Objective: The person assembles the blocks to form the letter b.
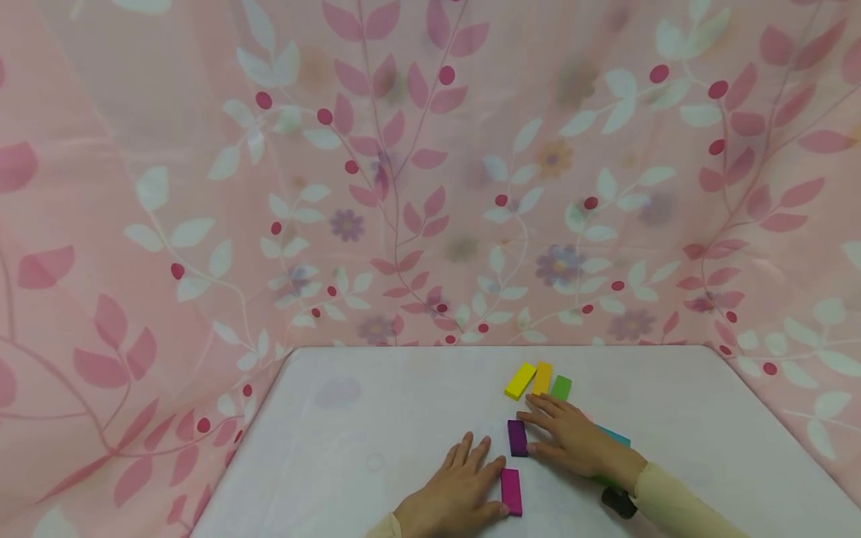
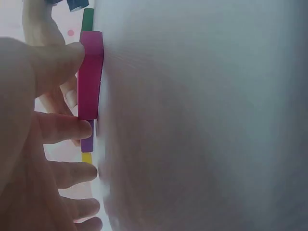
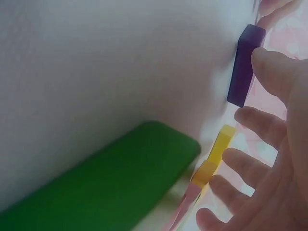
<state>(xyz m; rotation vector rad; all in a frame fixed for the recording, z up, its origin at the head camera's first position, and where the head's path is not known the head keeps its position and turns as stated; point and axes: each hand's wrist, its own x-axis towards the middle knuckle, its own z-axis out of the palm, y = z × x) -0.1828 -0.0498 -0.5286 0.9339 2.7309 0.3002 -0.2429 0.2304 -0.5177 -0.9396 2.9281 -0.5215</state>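
My left hand (image 1: 471,478) lies flat on the white table (image 1: 363,448), fingers spread, its thumb against the side of a magenta block (image 1: 511,491). In the left wrist view thumb and forefinger touch the magenta block (image 2: 90,77). My right hand (image 1: 561,433) also lies flat with straight fingers, its thumb beside a purple block (image 1: 517,438). The right wrist view has the thumb touching the purple block (image 3: 245,65). Just beyond the right fingertips lie a yellow block (image 1: 520,380), an orange block (image 1: 541,378) and a green block (image 1: 561,387). A teal block (image 1: 615,436) is partly hidden under the right wrist.
A pink curtain (image 1: 403,187) with a leaf pattern hangs close behind the table and along both sides. The table's left half is bare white surface. A dark device (image 1: 619,502) sits at my right wrist.
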